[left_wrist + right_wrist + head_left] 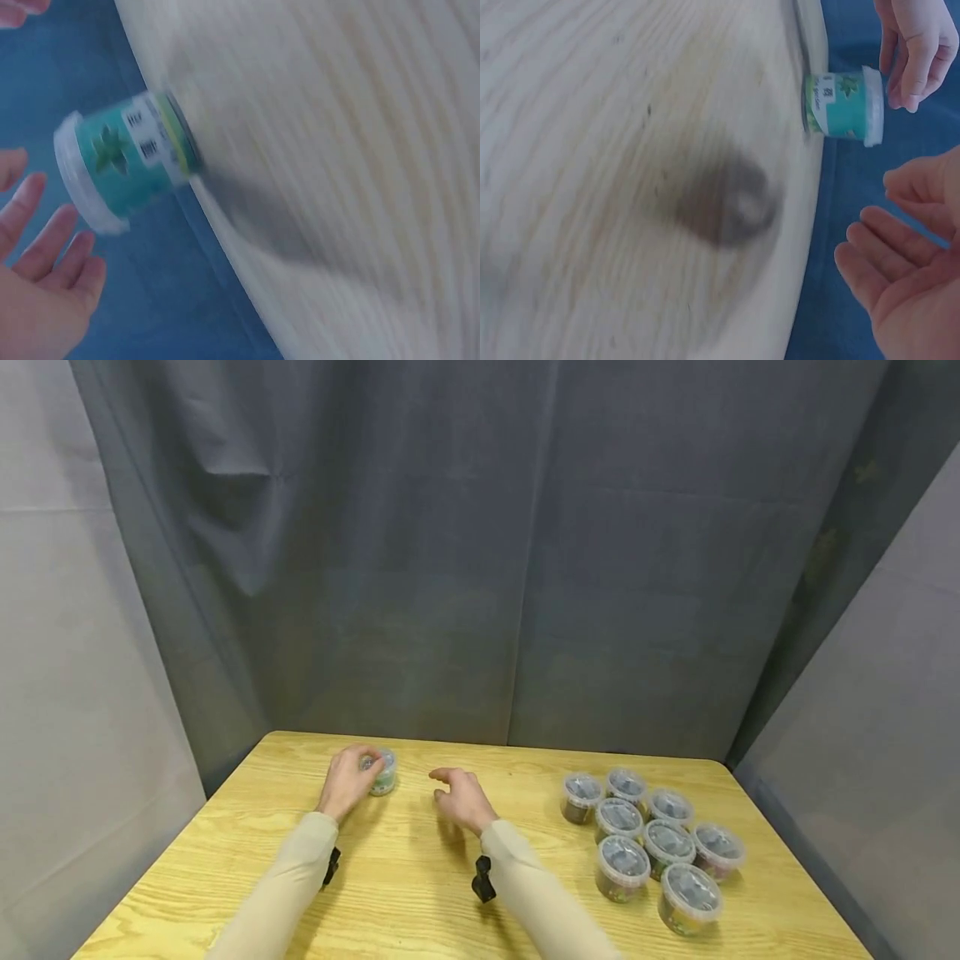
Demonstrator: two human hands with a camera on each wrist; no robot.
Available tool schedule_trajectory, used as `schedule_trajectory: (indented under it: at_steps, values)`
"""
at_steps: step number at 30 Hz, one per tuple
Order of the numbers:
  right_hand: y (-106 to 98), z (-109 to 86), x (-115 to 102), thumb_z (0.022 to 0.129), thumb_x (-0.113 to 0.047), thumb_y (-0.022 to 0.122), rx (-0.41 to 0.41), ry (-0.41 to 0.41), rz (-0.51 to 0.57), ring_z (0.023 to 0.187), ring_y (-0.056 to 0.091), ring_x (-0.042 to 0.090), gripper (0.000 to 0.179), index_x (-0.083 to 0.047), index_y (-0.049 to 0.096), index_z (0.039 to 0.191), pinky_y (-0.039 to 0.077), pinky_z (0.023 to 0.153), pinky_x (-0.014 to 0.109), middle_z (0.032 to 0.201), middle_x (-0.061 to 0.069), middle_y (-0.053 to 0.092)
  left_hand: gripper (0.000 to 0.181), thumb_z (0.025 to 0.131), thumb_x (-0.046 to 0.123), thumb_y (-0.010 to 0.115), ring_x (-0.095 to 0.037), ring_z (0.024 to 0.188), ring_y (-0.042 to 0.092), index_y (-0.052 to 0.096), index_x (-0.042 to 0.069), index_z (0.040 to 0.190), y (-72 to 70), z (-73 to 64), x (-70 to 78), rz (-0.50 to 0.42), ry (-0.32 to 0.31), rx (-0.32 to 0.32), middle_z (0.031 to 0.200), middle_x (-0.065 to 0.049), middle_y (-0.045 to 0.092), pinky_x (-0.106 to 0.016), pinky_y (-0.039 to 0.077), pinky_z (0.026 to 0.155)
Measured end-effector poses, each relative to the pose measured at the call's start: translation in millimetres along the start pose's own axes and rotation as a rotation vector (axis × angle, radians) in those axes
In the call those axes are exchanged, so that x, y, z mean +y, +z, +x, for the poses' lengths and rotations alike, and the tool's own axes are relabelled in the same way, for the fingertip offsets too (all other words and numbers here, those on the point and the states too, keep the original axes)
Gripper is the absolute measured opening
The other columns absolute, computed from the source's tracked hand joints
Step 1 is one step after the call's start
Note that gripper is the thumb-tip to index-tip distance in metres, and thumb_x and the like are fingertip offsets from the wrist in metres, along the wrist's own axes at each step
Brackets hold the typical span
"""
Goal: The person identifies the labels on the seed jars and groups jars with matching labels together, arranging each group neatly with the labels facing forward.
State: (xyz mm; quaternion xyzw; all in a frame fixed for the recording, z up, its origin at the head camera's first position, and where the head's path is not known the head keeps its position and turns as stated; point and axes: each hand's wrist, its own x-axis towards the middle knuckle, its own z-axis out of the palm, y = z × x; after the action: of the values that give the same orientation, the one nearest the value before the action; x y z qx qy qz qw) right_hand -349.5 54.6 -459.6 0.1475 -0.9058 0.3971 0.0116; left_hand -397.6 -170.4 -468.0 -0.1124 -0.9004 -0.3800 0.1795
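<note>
A small round tub (384, 774) with a teal label, a green leaf print and a clear lid stands upright near the table's back edge. My left hand (349, 781) is right at its lid, fingers partly overlapping it in the head view. In the left wrist view that hand (49, 281) has loosely spread fingers close to the white lid rim, not curled round the tub (131, 154). My right hand (462, 797) hovers over the table to the right of the tub, holding nothing. Its fingers are relaxed and slightly bent in the right wrist view, palm (919, 300) showing.
On the right of the wooden table (420, 877) several similar lidded tubs (669, 841) stand close together in a loose group. A dark curtain (450, 568) hangs behind the table, with pale panels (75, 652) at the sides. Both wrists carry black straps.
</note>
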Motion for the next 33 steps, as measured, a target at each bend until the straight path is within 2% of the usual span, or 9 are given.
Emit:
schedule_trajectory:
  at_steps: [6, 10, 12, 14, 18, 23, 27, 33]
  values:
    - [-17.0, -14.3, 9.7, 0.096, -0.004, 0.054, 0.065, -0.018, -0.012, 0.115, 0.06, 0.031, 0.034, -0.003, 0.062, 0.129, 0.052, 0.095, 0.047, 0.129, 0.015, 0.063, 0.018, 0.094, 0.025, 0.066, -0.03, 0.1, 0.066, 0.074, 0.01, 0.099, 16.7, -7.2, 15.2, 0.082, 0.094, 0.05, 0.108, -0.011, 0.072, -0.047, 0.055, 0.084]
    - [-30.6, -25.0, 17.0, 0.095, -0.004, 0.056, 0.105, -0.03, -0.02, 0.109, 0.063, 0.032, 0.031, 0.0, 0.064, 0.125, 0.053, 0.091, 0.047, 0.124, 0.017, 0.065, 0.013, 0.092, 0.022, 0.068, -0.031, 0.104, 0.065, 0.075, 0.01, 0.093, 26.7, -9.8, 27.0, 0.104, 0.153, 0.076, 0.103, -0.009, 0.073, -0.049, 0.051, 0.095]
    - [-39.1, -29.2, 20.3, 0.095, -0.005, 0.057, 0.129, -0.02, -0.03, 0.109, 0.063, 0.032, 0.031, -0.001, 0.065, 0.124, 0.053, 0.091, 0.047, 0.124, 0.017, 0.066, 0.012, 0.092, 0.02, 0.069, -0.032, 0.103, 0.066, 0.075, 0.01, 0.093, 32.0, -10.0, 33.2, 0.103, 0.179, 0.083, 0.102, -0.009, 0.074, -0.049, 0.05, 0.097]
    - [-48.3, -33.3, 23.4, 0.094, -0.005, 0.058, 0.15, -0.013, -0.04, 0.107, 0.064, 0.033, 0.03, 0.0, 0.065, 0.123, 0.054, 0.089, 0.048, 0.121, 0.018, 0.067, 0.013, 0.092, 0.019, 0.069, -0.032, 0.103, 0.067, 0.074, 0.008, 0.095, 37.4, -11.3, 38.9, 0.094, 0.198, 0.081, 0.103, -0.01, 0.074, -0.048, 0.052, 0.095]
    - [-64.7, -43.6, 27.1, 0.093, -0.006, 0.061, 0.173, 0.016, -0.06, 0.104, 0.065, 0.032, 0.028, -0.001, 0.067, 0.12, 0.055, 0.086, 0.046, 0.117, 0.018, 0.068, 0.017, 0.092, 0.019, 0.068, -0.032, 0.102, 0.068, 0.073, 0.006, 0.101, 47.0, -16.9, 48.8, 0.059, 0.187, 0.048, 0.107, -0.012, 0.073, -0.046, 0.056, 0.087]
    - [-82.3, -59.5, 28.1, 0.094, -0.006, 0.061, 0.178, 0.051, -0.069, 0.109, 0.063, 0.035, 0.028, 0.0, 0.066, 0.121, 0.053, 0.09, 0.049, 0.119, 0.018, 0.067, 0.017, 0.092, 0.02, 0.068, -0.027, 0.1, 0.07, 0.074, 0.008, 0.102, 57.4, -22.1, 59.9, 0.073, 0.218, 0.015, 0.106, -0.008, 0.074, -0.042, 0.057, 0.086]
    - [-96.1, -69.8, 29.5, 0.093, -0.006, 0.063, 0.187, 0.062, -0.125, 0.113, 0.061, 0.037, 0.029, 0.0, 0.066, 0.121, 0.051, 0.094, 0.051, 0.122, 0.018, 0.066, 0.014, 0.092, 0.02, 0.068, -0.023, 0.096, 0.071, 0.074, 0.011, 0.1, 64.5, -23.1, 70.5, 0.077, 0.254, 0.012, 0.103, -0.006, 0.075, -0.04, 0.058, 0.082]
    - [-113.9, -83.9, 32.8, 0.091, -0.004, 0.065, 0.217, 0.061, -0.192, 0.109, 0.063, 0.037, 0.027, 0.003, 0.067, 0.117, 0.052, 0.092, 0.05, 0.118, 0.02, 0.068, 0.015, 0.093, 0.02, 0.066, -0.022, 0.096, 0.07, 0.074, 0.011, 0.102, 75.1, -25.8, 85.7, 0.066, 0.269, -0.035, 0.104, -0.005, 0.074, -0.038, 0.058, 0.082]
